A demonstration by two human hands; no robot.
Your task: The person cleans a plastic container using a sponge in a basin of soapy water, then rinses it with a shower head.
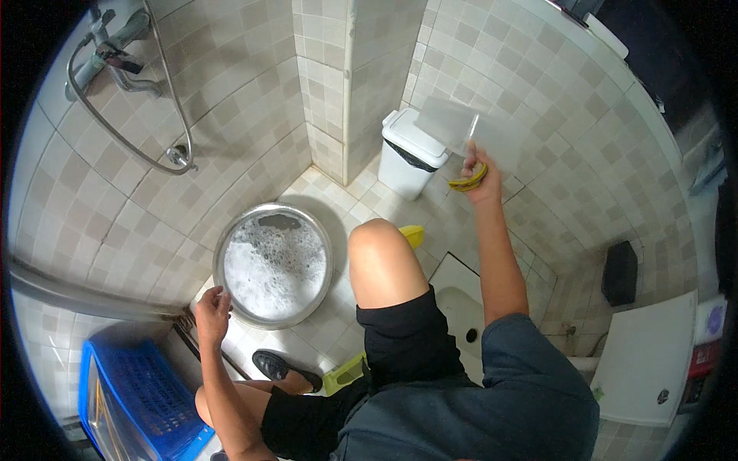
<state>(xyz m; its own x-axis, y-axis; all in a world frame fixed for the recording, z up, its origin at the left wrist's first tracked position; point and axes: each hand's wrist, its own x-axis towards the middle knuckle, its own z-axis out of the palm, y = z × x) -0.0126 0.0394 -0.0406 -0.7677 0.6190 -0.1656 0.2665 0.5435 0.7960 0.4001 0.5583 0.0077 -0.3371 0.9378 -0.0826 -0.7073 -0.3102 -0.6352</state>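
My right hand is raised at the right, beside the white bin, with its fingers closed on a clear, flat plastic panel that is smeared by motion. A yellow, curved thing, perhaps a sponge, is also in this hand; its exact kind I cannot make out. My left hand hovers at the near left of a round metal basin. Its fingers are loosely bent and apart, with nothing visible in them. White suds cover most of the water in the basin.
A white bin with a black liner stands in the far corner. Behind my knee is a yellow thing. A squat toilet lies right of my leg, a blue crate at the near left. A shower tap hangs on the wall.
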